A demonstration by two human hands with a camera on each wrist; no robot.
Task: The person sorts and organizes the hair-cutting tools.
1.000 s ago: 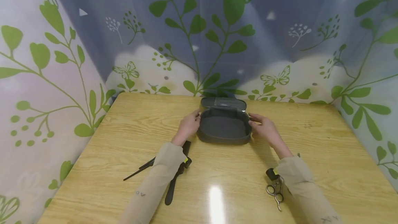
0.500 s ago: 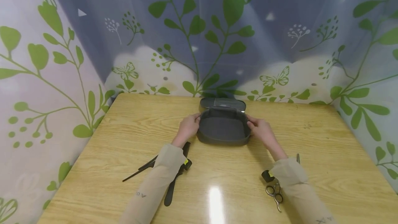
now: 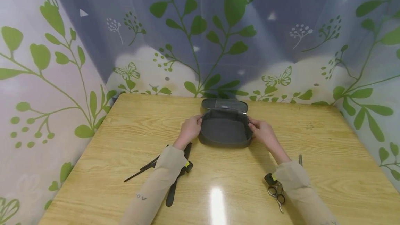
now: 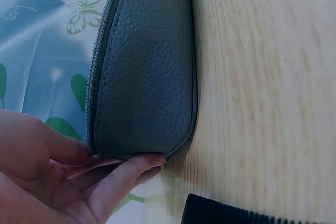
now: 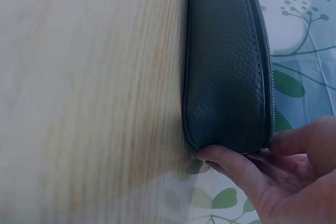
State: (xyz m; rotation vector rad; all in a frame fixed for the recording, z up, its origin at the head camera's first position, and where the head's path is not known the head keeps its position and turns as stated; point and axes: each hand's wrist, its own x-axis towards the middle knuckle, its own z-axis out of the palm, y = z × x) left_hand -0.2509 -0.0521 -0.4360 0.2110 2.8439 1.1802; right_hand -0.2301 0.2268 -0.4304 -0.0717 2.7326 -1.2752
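A dark grey zippered case (image 3: 225,141) of pebbled, leather-like material sits on the wooden table with its lid (image 3: 225,105) folded back toward the curtain. Nothing lies inside it. My left hand (image 3: 190,129) grips the left end. In the left wrist view, the thumb (image 4: 71,150) is at the zipper edge and the fingers press lower on the end wall. My right hand (image 3: 263,133) holds the right end the same way; the right wrist view shows the thumb (image 5: 294,141) by the zipper and a fingertip near the bottom seam of the case (image 5: 226,77).
Under my left forearm lie a black comb (image 3: 171,195) and a slim black pointed tool (image 3: 134,175), partly hidden by the sleeve. Metal scissors (image 3: 279,199) rest beside my right wrist, their middle covered by the sleeve. A leaf-patterned curtain (image 3: 215,44) hangs behind the table (image 3: 140,114).
My right hand's fingers have drawn in from a looser, extended pose to grip the case's right end, and its forearm has shifted slightly left. The case and left hand have barely moved.
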